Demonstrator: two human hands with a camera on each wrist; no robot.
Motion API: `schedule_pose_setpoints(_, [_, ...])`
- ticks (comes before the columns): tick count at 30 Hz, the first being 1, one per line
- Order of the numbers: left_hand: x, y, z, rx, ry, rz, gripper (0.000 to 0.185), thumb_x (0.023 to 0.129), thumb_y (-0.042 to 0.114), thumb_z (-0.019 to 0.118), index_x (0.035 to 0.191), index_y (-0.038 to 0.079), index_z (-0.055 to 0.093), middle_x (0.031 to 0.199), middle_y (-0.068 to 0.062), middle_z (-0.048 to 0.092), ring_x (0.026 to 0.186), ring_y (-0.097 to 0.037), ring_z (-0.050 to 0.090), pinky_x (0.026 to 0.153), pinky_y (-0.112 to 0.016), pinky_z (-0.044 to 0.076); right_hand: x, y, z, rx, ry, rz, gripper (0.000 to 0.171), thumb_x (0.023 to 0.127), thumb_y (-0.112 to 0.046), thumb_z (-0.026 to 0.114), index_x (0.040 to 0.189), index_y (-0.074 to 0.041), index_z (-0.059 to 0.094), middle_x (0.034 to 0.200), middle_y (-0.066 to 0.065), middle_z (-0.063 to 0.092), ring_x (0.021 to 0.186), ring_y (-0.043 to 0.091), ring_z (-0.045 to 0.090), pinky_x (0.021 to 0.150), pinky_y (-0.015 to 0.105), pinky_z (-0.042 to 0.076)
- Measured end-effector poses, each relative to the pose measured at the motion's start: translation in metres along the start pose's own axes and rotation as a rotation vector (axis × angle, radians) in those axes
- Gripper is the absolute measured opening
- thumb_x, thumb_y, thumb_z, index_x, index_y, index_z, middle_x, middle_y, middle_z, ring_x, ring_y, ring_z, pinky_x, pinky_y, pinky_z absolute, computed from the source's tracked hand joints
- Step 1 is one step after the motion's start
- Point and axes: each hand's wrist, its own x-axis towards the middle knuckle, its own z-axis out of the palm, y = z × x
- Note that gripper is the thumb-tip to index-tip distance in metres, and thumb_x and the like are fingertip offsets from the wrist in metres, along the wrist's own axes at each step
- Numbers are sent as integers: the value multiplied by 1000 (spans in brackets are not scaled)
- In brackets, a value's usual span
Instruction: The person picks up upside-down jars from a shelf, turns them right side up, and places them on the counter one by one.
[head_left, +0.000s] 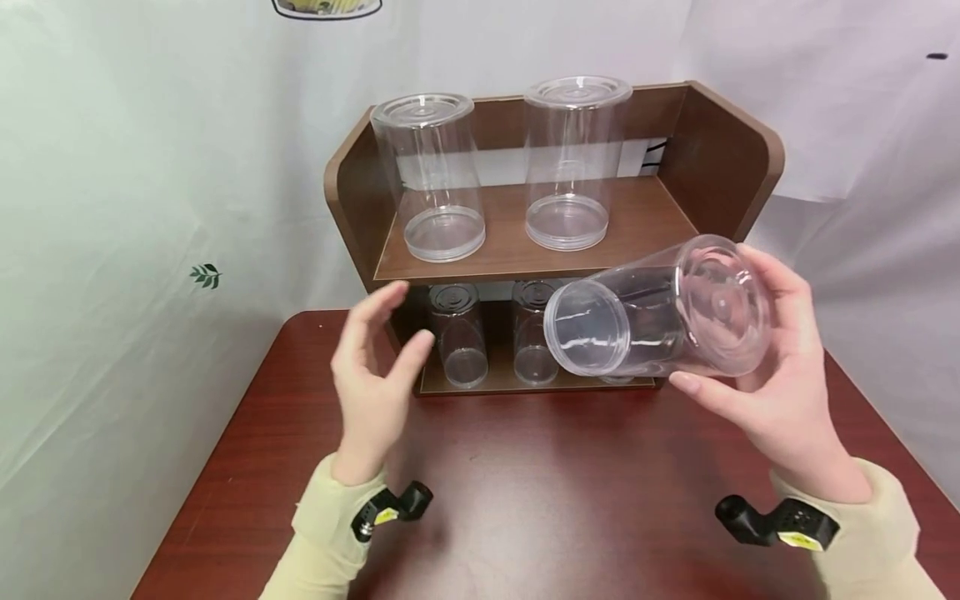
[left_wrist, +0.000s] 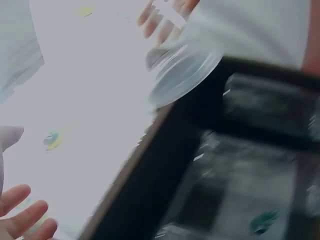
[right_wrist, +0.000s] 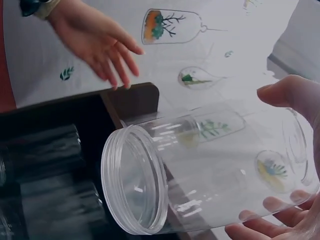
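Note:
A clear plastic jar (head_left: 652, 321) with a ribbed rim lies tilted in the air, its rim end toward the left. My right hand (head_left: 780, 375) grips it round its base, thumb below and fingers behind. In the right wrist view the same jar (right_wrist: 200, 170) spans the middle, held at its far end. My left hand (head_left: 375, 375) hovers in front of the shelf's left side with fingers apart, touching nothing. Two large clear jars (head_left: 442, 183) (head_left: 573, 167) stand upside down on the upper board of the brown shelf (head_left: 637, 212).
Smaller clear jars (head_left: 462, 342) (head_left: 536, 342) stand on the lower level; another is partly hidden behind the held jar. The shelf sits at the back of a dark red table (head_left: 510, 483). White printed cloth (head_left: 150, 208) hangs behind and at the sides.

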Motion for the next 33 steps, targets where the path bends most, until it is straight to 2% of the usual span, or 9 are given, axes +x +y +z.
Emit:
schedule_pose_setpoints(4, [-24, -14, 9, -45, -147, -72, 54, 88, 3, 77, 138, 2, 59, 134, -17, 62, 126, -37, 54, 109, -45, 39, -3, 10, 8, 110, -24, -24, 107, 55, 41, 69, 149, 11, 29, 147, 32, 34, 133, 41, 41, 105, 40, 48])
schedule_pose_setpoints(7, [-39, -22, 18, -81, -227, -128, 57, 92, 20, 78, 142, 5, 56, 136, -15, 61, 127, -38, 53, 109, -47, 40, -6, 18, 14, 199, -51, -45, 105, 56, 40, 70, 148, 14, 26, 146, 35, 33, 134, 45, 42, 109, 47, 43])
schedule_pose_setpoints(10, [-51, -28, 28, -160, -303, -179, 68, 93, 35, 77, 146, 3, 50, 139, -16, 58, 130, -38, 51, 111, -51, 38, -9, 27, 19, 229, -75, -57, 104, 59, 36, 74, 147, 13, 25, 145, 34, 34, 133, 47, 45, 110, 49, 42])
schedule_pose_setpoints(13, [-60, -32, 38, -255, -367, -247, 82, 90, 45, 78, 151, 2, 42, 145, -15, 52, 134, -35, 48, 114, -49, 36, -13, 36, 23, 273, -107, -67, 104, 60, 33, 77, 147, 13, 23, 143, 33, 35, 133, 50, 44, 110, 50, 42])
schedule_pose_setpoints(19, [-66, -41, 51, -473, -454, -344, 102, 84, 53, 80, 156, -1, 31, 150, -23, 45, 134, -38, 48, 114, -45, 38, -20, 52, 31, 342, -182, -81, 103, 63, 27, 80, 146, 14, 19, 142, 31, 36, 134, 52, 41, 111, 53, 40])
schedule_pose_setpoints(24, [-68, -50, 53, -656, -535, -384, 104, 87, 49, 79, 157, -5, 25, 148, -31, 44, 126, -32, 58, 108, -43, 46, -25, 60, 35, 344, -212, -81, 102, 67, 21, 82, 145, 14, 17, 141, 29, 36, 134, 53, 40, 111, 55, 39])
schedule_pose_setpoints(29, [-66, -52, 52, -702, -573, -360, 96, 90, 45, 76, 158, -2, 28, 147, -31, 46, 125, -30, 59, 107, -40, 46, -29, 67, 35, 378, -233, -71, 97, 74, 16, 81, 145, 11, 15, 144, 29, 34, 138, 52, 37, 113, 55, 36])
schedule_pose_setpoints(33, [-66, -50, 52, -694, -547, -368, 87, 88, 45, 77, 156, 7, 38, 143, -21, 53, 123, -29, 61, 107, -40, 46, -32, 71, 34, 374, -243, -55, 98, 75, 14, 82, 146, 10, 14, 145, 29, 32, 140, 49, 36, 116, 51, 33])
